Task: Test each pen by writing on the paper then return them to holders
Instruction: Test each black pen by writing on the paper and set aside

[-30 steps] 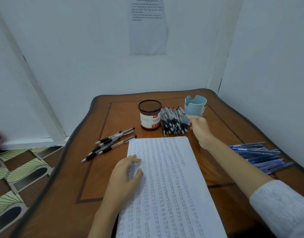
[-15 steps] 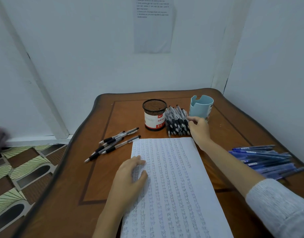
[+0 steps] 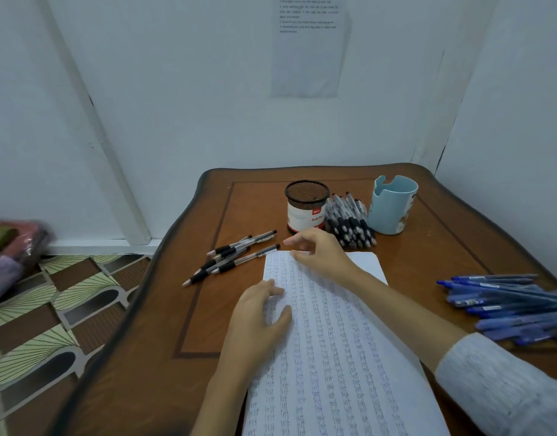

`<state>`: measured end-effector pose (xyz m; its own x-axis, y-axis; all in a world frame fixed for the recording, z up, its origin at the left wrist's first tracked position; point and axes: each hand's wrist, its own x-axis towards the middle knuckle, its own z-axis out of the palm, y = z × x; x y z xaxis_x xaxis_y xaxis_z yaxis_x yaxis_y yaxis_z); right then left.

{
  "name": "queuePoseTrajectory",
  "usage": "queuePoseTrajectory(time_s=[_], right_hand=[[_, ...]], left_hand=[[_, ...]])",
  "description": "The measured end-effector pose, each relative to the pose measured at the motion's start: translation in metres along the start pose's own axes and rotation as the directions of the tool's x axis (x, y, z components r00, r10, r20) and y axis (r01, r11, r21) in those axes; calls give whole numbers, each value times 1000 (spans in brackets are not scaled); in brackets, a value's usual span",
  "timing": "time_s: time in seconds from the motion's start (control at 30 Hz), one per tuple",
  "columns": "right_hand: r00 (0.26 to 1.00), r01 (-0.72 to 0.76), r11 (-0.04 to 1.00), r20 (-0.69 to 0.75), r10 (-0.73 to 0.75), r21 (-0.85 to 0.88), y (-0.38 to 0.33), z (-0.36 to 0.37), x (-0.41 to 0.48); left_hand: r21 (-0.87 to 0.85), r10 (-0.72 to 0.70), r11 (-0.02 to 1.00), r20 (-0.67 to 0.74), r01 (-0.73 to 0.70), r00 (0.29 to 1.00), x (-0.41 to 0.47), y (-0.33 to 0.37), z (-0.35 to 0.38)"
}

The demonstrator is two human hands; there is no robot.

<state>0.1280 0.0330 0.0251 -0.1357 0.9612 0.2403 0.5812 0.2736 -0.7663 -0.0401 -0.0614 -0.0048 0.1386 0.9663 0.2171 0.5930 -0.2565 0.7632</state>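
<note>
Resting flat on the left part of the paper [image 3: 333, 357], the left hand [image 3: 261, 313] lies released, fingers straight. The right hand [image 3: 321, 253] hovers over the paper's far edge, fingers loosely extended, grasping nothing. Loose black pens [image 3: 236, 256] lie on the counter [image 3: 208, 309] just left of it. A pile of black pens [image 3: 349, 225] lies between the mesh holder [image 3: 307, 196] and the blue holder [image 3: 393, 206]. Blue pens [image 3: 506, 306] lie at the right.
</note>
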Motion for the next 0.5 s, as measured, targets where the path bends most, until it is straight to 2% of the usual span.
queuePoseTrajectory(time_s=[0.13,0.37,0.5], right_hand=[[999,6,1000,49,-6,1,0,12,16],[991,98,958,116,-69,-271,11,24,31],[983,106,961,169,-64,-256,10,17,23]], left_hand=[[7,16,1000,12,-16,1000,1,-5,4],[7,18,1000,0,-18,1000,4,-8,4],[-3,18,1000,1,-18,1000,4,-8,4]])
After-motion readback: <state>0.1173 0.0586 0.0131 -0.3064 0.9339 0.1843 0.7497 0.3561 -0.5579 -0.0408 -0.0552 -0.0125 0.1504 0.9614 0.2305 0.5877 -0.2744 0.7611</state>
